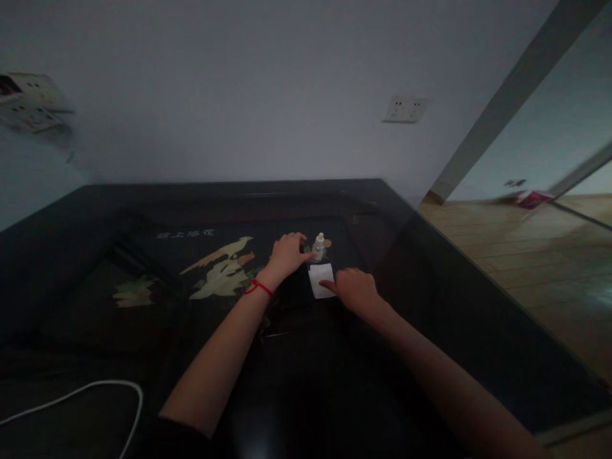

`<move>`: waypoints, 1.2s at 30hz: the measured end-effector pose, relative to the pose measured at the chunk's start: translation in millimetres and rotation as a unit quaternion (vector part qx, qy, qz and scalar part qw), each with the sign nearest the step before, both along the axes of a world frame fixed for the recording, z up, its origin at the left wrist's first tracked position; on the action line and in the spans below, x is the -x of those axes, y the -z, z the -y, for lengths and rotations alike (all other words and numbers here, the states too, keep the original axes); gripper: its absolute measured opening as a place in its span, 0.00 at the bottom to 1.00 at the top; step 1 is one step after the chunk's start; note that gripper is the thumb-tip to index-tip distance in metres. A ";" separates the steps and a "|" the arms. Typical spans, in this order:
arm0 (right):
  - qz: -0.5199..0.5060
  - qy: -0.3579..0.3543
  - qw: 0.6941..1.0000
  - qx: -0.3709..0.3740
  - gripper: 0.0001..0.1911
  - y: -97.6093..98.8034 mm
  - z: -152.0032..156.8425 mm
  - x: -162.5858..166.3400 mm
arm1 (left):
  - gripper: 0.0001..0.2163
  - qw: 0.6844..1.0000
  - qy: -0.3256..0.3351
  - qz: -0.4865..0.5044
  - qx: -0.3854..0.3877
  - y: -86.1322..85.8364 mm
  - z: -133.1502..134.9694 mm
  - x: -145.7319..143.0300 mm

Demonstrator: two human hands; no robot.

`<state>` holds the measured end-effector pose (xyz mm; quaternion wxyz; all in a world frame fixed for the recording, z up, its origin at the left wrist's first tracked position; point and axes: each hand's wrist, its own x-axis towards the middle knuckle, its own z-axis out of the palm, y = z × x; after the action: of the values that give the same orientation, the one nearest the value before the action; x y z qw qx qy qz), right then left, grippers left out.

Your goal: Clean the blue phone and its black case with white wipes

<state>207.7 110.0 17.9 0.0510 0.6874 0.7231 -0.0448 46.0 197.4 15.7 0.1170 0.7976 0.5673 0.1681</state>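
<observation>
A small clear dropper bottle (319, 248) with a white cap stands upright on the dark tabletop. My left hand (287, 250), with a red string at the wrist, is just left of it. Its thumb reaches to the bottle's lower side, apart from the bent fingers; whether it touches the bottle I cannot tell. In front of the bottle lies a folded piece of white paper (320, 278). From the right, my right hand (356, 288) lays its thumb across the paper's right part, with the other fingers curled in. The undersides of both hands are hidden.
The glossy black table (406, 357) carries a bird-and-flower picture (222, 274) on its left. A white cable (112, 382) curves over the near left. Behind rises a pale wall with a socket plate (405, 109); more sockets (36, 102) are at far left.
</observation>
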 end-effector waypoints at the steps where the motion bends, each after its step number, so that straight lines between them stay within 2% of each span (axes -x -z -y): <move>1: -0.002 0.001 1.000 -0.001 0.28 3.1 -0.4 4.5 | 0.18 1.000 -0.012 -0.006 0.004 -2.3 2.0 9.4; 5: -0.018 0.007 1.000 -0.001 0.29 7.4 -7.4 12.7 | 0.17 0.994 -0.072 -0.061 0.052 -4.0 20.0 50.6; 8: -0.032 0.007 0.999 0.001 0.28 6.8 -9.2 10.9 | 0.17 0.990 -0.074 -0.087 0.087 1.4 37.1 67.8; 15: -0.043 0.016 0.999 -0.003 0.23 9.7 -8.2 6.0 | 0.18 0.986 -0.059 -0.078 0.135 11.2 48.6 63.5; 20: -0.051 0.032 0.998 -0.031 0.23 0.9 -7.6 3.4 | 0.17 0.986 -0.062 -0.054 0.145 14.1 46.2 66.8; 24: -0.103 -0.025 0.993 -0.053 0.20 -3.7 -4.6 13.3 | 0.15 0.990 -0.053 0.000 0.131 19.0 47.6 65.6; 27: -0.153 -0.064 0.985 -0.042 0.16 5.0 -4.6 24.9 | 0.14 0.991 -0.049 0.052 0.117 24.3 49.4 59.1; 30: -0.200 -0.067 0.977 -0.045 0.16 18.0 -6.6 32.0 | 0.14 0.985 -0.065 0.117 0.109 29.9 50.8 51.1; 33: -0.254 -0.066 0.964 -0.048 0.15 25.7 -6.1 36.3 | 0.18 0.969 -0.078 0.201 0.117 33.8 55.0 45.7; 36: -0.311 -0.076 0.946 -0.050 0.12 24.0 -2.0 40.2 | 0.27 0.946 -0.088 0.285 0.127 34.2 65.0 48.6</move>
<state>167.5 112.0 -6.1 -0.2076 0.5841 0.7545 -0.2157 -2.5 132.4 -18.4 0.3589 0.6417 0.5951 0.3245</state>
